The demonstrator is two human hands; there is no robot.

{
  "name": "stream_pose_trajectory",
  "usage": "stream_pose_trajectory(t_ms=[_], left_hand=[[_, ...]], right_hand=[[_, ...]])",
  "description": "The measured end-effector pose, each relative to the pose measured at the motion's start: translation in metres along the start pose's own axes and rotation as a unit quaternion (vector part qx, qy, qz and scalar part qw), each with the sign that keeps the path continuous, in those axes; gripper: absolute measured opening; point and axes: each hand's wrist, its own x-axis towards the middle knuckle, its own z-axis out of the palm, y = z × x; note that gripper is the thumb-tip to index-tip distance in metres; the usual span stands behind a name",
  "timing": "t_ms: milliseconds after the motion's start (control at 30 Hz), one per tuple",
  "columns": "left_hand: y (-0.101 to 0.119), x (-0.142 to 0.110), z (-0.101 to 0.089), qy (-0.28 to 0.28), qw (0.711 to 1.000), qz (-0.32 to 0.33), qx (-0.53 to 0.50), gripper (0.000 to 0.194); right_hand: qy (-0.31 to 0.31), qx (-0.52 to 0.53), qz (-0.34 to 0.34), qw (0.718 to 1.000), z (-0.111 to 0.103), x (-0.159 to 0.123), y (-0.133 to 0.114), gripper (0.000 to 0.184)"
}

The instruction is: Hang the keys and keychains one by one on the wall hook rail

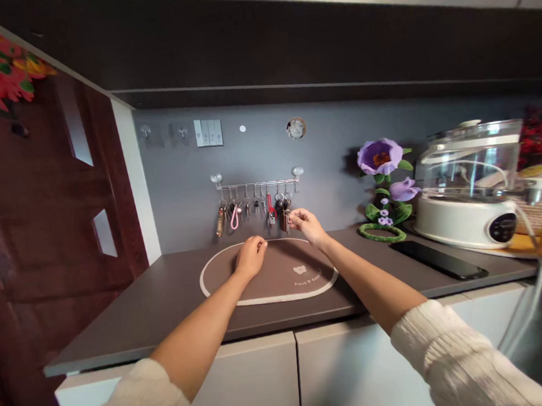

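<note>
A clear hook rail (257,184) is fixed to the grey wall, with several bunches of keys on it. At its right end hangs a bunch of keys with a dark brown fob (284,219). My right hand (304,223) pinches this bunch from the right side, thumb and fingertips closed. My left hand (251,256) is over the brown oval mat (268,284), its fingers curled; whatever they may hold is hidden. Also hanging from the rail are a pink loop strap (235,217), a patterned fob (219,222) and a red cord with a padlock (271,216).
Purple felt flowers (380,157) stand on the counter to the right. Beside them are a black phone (437,260) and a white appliance with a clear top (466,212). A dark shelf (287,45) overhangs the counter. Wall switches (208,133) are above the rail.
</note>
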Motion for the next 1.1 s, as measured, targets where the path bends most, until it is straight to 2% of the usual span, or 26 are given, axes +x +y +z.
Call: stream_pose_trajectory(t_ms=[267,500,800,1100], left_hand=[[0.002,-0.001,0.0,-0.002,1.0,-0.007,-0.002,0.017],[0.002,-0.001,0.001,-0.006,1.0,-0.015,-0.019,0.016],[-0.002,0.0,0.004,-0.008,0.999,-0.017,-0.028,0.017],[-0.003,0.0,0.004,-0.001,0.999,-0.023,-0.037,0.017]], right_hand=[[0.086,-0.027,0.037,0.995,-0.026,0.047,-0.017,0.009],[0.123,-0.034,0.096,0.987,-0.028,0.071,-0.027,0.013],[0.147,-0.021,0.14,0.979,-0.024,0.087,-0.027,0.013],[0.15,-0.054,0.168,0.973,-0.028,0.082,-0.017,0.014]])
